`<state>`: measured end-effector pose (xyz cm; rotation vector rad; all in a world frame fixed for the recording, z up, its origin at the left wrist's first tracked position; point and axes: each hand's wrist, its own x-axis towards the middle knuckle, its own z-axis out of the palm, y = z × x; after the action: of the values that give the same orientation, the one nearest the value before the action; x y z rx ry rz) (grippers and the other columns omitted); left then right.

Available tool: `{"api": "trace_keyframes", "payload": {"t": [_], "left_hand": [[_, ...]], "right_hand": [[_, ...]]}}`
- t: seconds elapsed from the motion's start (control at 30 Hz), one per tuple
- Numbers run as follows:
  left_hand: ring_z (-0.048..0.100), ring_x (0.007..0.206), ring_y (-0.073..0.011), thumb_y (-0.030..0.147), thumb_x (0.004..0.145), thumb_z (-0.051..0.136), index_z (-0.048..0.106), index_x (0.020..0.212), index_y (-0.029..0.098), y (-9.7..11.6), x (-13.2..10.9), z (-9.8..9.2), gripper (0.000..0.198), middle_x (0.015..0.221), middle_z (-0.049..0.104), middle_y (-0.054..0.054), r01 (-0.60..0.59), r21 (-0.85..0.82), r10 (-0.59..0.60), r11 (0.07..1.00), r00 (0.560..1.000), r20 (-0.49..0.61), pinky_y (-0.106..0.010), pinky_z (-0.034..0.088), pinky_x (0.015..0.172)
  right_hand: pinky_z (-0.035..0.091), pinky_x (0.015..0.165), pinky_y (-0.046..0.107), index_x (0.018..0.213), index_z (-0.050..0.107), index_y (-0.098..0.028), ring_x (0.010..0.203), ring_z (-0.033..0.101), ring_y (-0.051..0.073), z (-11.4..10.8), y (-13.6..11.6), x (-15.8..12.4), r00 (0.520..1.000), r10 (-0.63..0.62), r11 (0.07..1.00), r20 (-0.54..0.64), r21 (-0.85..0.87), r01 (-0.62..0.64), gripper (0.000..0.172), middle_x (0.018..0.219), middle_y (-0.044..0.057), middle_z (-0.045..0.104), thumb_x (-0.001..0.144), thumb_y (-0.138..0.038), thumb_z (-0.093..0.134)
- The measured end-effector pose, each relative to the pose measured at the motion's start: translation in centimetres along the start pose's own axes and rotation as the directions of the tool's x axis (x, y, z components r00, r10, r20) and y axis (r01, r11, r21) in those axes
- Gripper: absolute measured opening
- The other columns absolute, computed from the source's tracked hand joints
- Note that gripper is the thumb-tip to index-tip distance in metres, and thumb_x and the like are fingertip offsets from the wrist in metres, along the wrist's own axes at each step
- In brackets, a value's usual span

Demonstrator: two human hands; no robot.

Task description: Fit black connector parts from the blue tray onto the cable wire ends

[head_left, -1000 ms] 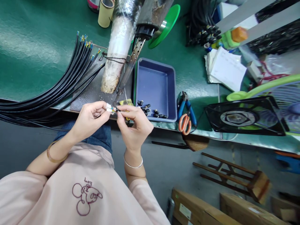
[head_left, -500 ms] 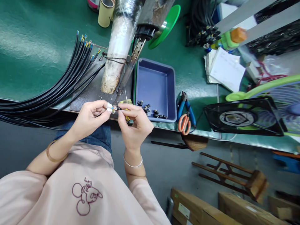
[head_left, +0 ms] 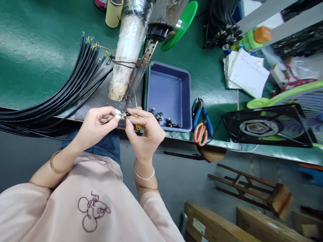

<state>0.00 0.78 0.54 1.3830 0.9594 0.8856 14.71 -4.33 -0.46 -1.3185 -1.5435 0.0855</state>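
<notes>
since the frame half a second earlier, my view had swung slightly, so the blue-grey tray (head_left: 191, 97), the pliers (head_left: 196, 118) and the black-framed fan (head_left: 259, 127) sat a touch farther right; both hands had barely shifted. i had the left hand (head_left: 97, 126) pinching a few coloured wires (head_left: 122, 115) between thumb and forefinger, with white covers (head_left: 117, 116) on those fingertips. the right hand (head_left: 146, 132) had its fingers closed on a small dark piece (head_left: 128, 114) right at the wire ends, though i couldn't tell whether the two were joined. the wires were held at the near edge of the green tabletop (head_left: 45, 64), by the soldering iron's (head_left: 143, 64) tip. black cables (head_left: 68, 87) lay to the left, and small black connectors (head_left: 173, 124) in the tray's near end.
</notes>
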Motion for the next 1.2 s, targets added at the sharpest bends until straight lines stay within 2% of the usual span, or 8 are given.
{"api": "trace_keyframes", "payload": {"t": [0.2,0.6,0.83,0.93,1.1,1.2], "left_hand": [[0.045,0.054,-0.0075,0.023,0.08,0.064,0.061,0.069,0.016,0.1,0.1,0.1,0.014,0.06,0.051,0.002,-0.002,0.017,0.002,1.0,1.0,-0.011,-0.019,0.036,0.05],[0.043,0.052,-0.0078,0.025,0.079,0.066,0.061,0.068,0.017,0.6,0.2,0.1,0.015,0.059,0.05,0.002,-0.021,0.012,0.021,1.0,0.999,-0.035,-0.02,0.035,0.049],[0.038,0.051,-0.0065,0.022,0.08,0.061,0.059,0.067,0.016,0.3,0.0,0.0,0.015,0.057,0.045,0.004,0.021,0.037,-0.022,0.999,0.999,0.024,-0.019,0.031,0.048],[0.037,0.051,-0.0064,0.022,0.081,0.06,0.061,0.07,0.015,0.3,-0.1,0.0,0.013,0.057,0.045,0.004,0.015,0.047,-0.016,0.999,0.999,0.038,-0.019,0.031,0.049],[0.042,0.051,-0.0072,0.024,0.081,0.06,0.064,0.072,0.014,0.6,-0.4,0.1,0.014,0.057,0.051,0.003,-0.003,0.047,0.002,0.999,0.999,0.04,-0.02,0.035,0.05],[0.048,0.053,-0.0089,0.024,0.08,0.062,0.069,0.073,0.014,0.8,-0.6,0.1,0.014,0.061,0.061,0.0,-0.04,0.036,0.039,0.999,0.999,0.019,-0.02,0.04,0.052]], "right_hand": [[0.065,0.078,0.035,0.083,0.063,-0.023,0.091,0.076,0.018,0.0,0.1,0.2,0.999,-0.045,0.999,0.006,-0.026,0.046,0.014,0.098,0.003,0.078,0.088,-0.011,0.066],[0.065,0.079,0.033,0.086,0.064,-0.024,0.089,0.075,0.017,-0.2,-0.4,0.5,0.997,-0.071,0.995,0.001,-0.066,0.071,0.015,0.099,0.002,0.078,0.087,-0.01,0.068],[0.065,0.08,0.032,0.084,0.061,-0.024,0.091,0.076,0.017,-0.4,-0.4,0.0,0.996,-0.072,0.994,0.058,-0.079,0.076,0.016,0.102,0.003,0.078,0.087,-0.009,0.065],[0.065,0.079,0.032,0.087,0.061,-0.024,0.09,0.076,0.017,-0.4,-0.4,-0.1,0.996,-0.077,0.994,0.038,-0.07,0.079,0.017,0.1,0.003,0.078,0.087,-0.009,0.066],[0.064,0.079,0.032,0.091,0.064,-0.024,0.09,0.076,0.017,-0.4,-0.5,-0.3,0.997,-0.082,0.996,-0.01,-0.046,0.082,0.016,0.098,0.003,0.079,0.087,-0.009,0.068],[0.065,0.073,0.031,0.092,0.066,-0.024,0.091,0.077,0.018,-0.4,-0.6,-0.6,0.999,-0.018,1.0,-0.049,-0.02,0.017,0.012,0.099,0.002,0.078,0.089,-0.013,0.068]]}}
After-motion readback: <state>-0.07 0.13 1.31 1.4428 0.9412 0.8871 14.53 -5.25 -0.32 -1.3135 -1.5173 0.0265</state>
